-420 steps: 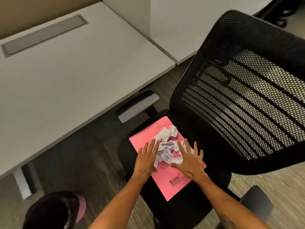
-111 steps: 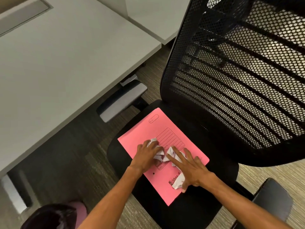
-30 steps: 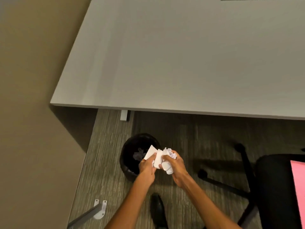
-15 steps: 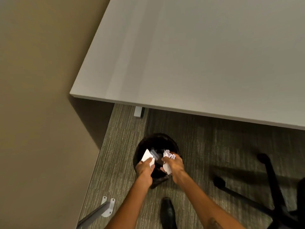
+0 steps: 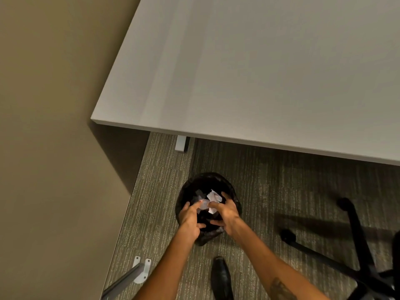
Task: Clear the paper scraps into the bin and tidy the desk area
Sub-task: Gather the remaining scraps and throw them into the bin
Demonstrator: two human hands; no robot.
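Note:
A round black bin with a dark liner stands on the carpet just in front of the desk edge. Both my hands hover over its mouth. My left hand has its fingers spread, pointing into the bin. My right hand is beside it, fingers and thumb apart. White crumpled paper scraps show just beyond my fingertips, inside the bin's opening; they look loose rather than gripped. Some darker scraps lie deeper in the bin.
The pale grey desk top fills the upper view, with a desk leg under it. A tan wall is at left. The chair's black wheeled base stands right; a black shoe and a metal floor bracket are near.
My hands moved forward over the bin and the fingers opened; the white scraps that both hands held half a second ago now sit in the bin's mouth.

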